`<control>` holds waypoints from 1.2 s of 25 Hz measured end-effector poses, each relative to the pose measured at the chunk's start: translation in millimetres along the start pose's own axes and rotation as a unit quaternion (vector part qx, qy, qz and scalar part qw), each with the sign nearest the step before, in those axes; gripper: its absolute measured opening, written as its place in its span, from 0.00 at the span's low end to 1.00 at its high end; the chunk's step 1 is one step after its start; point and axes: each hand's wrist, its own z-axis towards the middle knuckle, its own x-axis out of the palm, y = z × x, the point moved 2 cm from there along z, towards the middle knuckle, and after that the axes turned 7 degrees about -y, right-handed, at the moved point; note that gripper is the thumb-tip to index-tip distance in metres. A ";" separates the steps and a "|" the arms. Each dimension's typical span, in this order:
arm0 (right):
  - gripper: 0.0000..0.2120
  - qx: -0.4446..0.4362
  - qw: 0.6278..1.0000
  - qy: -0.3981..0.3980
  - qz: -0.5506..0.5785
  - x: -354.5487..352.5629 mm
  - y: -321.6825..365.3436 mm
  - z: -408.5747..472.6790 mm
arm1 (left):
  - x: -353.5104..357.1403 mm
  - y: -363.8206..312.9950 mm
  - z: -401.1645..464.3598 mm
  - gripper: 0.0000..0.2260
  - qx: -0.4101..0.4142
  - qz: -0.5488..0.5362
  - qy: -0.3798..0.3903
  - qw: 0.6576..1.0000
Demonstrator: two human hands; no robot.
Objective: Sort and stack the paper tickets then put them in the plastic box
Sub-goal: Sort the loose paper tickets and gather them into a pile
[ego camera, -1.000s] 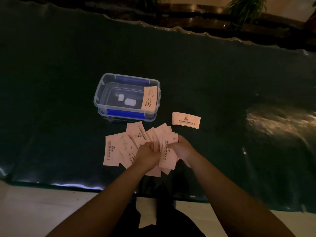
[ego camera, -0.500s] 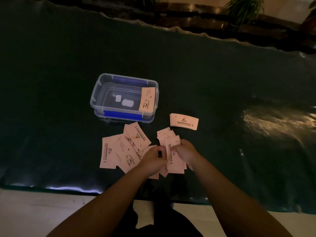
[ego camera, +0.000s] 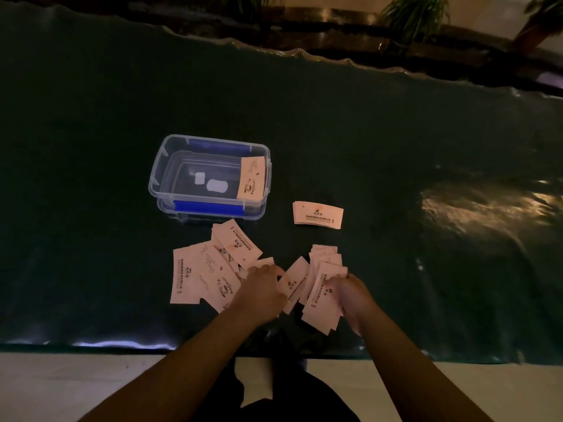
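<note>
Right hand (ego camera: 350, 295) is gripping a fanned bunch of tickets (ego camera: 323, 292), fingers curled round its right edge. Left hand (ego camera: 262, 289) is resting knuckles-up on loose tickets; whether it is pinching one cannot be told. One ticket (ego camera: 294, 283) is lying tilted between the two hands. A loose spread (ego camera: 210, 269) is lying left of the left hand, overlapping, print up. A squared stack (ego camera: 317, 215) is sitting apart, beyond the right hand. The box (ego camera: 170, 166) is standing open just beyond the spread, one ticket (ego camera: 252, 178) leaning at its right end. All is resting on a dark sheet (ego camera: 396, 147).
</note>
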 end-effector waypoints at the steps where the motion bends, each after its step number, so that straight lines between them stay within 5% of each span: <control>1: 0.12 -0.001 1.000 -0.003 0.002 -0.1 -3.1 -1.2 | 4.9 -3.1 -1.6 0.26 0.022 0.076 0.004 0.997; 5: 0.10 -0.004 1.000 -0.014 0.005 -1.0 -6.9 -7.2 | 29.6 -11.1 -1.2 0.38 0.092 0.256 -0.009 0.962; 15: 0.12 -0.040 0.998 0.019 -0.047 -7.7 -3.3 -14.6 | 10.0 -12.8 8.7 0.33 0.176 0.215 -0.002 0.961; 20: 0.14 -0.084 0.984 0.052 -0.150 15.0 10.2 -12.3 | 0.0 12.1 -7.8 0.32 0.019 0.097 -0.141 0.985; 27: 0.07 -0.162 0.942 0.011 -0.295 40.6 15.3 -15.7 | 18.9 11.6 -19.0 0.34 -0.108 -0.016 -0.151 0.982; 30: 0.19 -0.158 0.934 0.011 -0.319 41.8 13.4 -16.0 | 29.5 5.4 -24.7 0.29 -0.134 -0.018 -0.155 0.979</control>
